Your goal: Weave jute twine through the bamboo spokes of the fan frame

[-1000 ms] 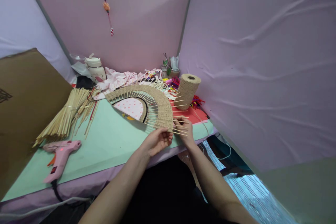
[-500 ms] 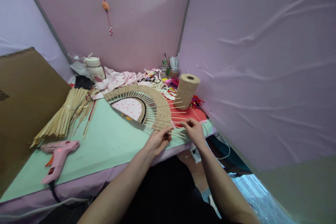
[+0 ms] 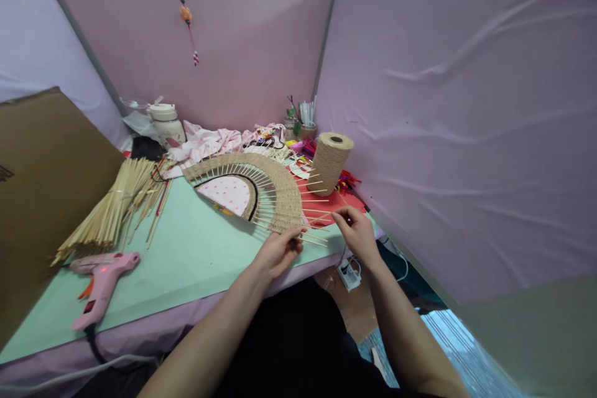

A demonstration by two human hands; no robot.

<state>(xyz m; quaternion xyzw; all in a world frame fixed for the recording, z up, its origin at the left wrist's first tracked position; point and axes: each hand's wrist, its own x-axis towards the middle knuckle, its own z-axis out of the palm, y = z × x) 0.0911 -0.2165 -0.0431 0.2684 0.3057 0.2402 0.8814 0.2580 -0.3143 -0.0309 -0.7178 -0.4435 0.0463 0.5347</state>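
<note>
A woven fan (image 3: 288, 199) lies on the table, a half-round band of tan twine over thin sticks that spread from a pink dotted centre (image 3: 228, 193). My left hand (image 3: 281, 252) is closed on the near right end of the woven band, thumb on top. Just past the bare stick tips, my right hand (image 3: 355, 231) pinches a thin strand of twine (image 3: 321, 217) that runs back to the weaving. Behind the fan's right side stands a big spool of twine (image 3: 330, 165), on and beside red paper (image 3: 319, 204).
At the left lie a bundle of thin sticks (image 3: 105, 205) and a pink glue gun (image 3: 103, 286) with a cord. A cardboard sheet (image 3: 51, 186) stands beyond them. A white bottle (image 3: 166, 124) and pink cloth (image 3: 209, 140) are at the back. A power strip (image 3: 349, 275) hangs below the edge.
My right hand has moved a little to the right, away from the stick tips, drawing the strand out. My left hand keeps its hold on the fan.
</note>
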